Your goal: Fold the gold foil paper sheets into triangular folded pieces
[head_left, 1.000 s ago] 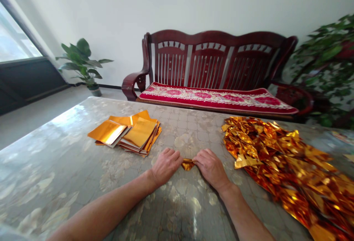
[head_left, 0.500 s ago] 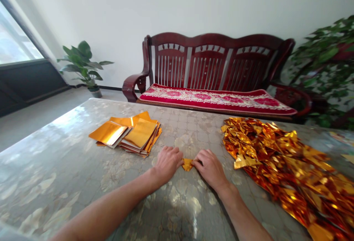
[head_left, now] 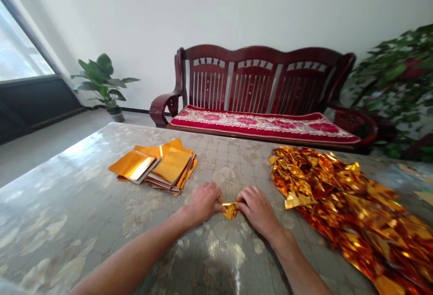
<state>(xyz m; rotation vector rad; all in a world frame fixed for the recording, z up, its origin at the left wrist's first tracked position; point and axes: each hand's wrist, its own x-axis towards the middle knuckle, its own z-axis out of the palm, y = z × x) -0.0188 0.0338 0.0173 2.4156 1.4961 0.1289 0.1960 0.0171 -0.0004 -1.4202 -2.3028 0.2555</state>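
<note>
Between my two hands is a small piece of gold foil paper (head_left: 230, 211), partly folded and tapering to a point toward me. My left hand (head_left: 205, 201) pinches its left corner between thumb and fingers. At the opposite corner, my right hand (head_left: 254, 205) grips the paper the same way. Both hands are low over the table, and the fingertips hide the paper's two ends. A stack of flat gold foil sheets (head_left: 171, 165) lies beyond my left hand. To the right spreads a big heap of folded gold foil pieces (head_left: 333, 191).
The table (head_left: 101, 223) has a shiny floral cover. Behind it stands a dark red wooden bench (head_left: 257, 78) with a red patterned cushion (head_left: 267, 124). A potted plant (head_left: 104, 78) is at the back left, leafy greenery (head_left: 399, 87) at the right. Clear plastic (head_left: 402, 175) lies at the table's far right.
The foil paper has come slightly nearer to me, and its lower point now reaches further down. Both hands have shifted a little with it, still pinching its ends. The view has tilted slightly.
</note>
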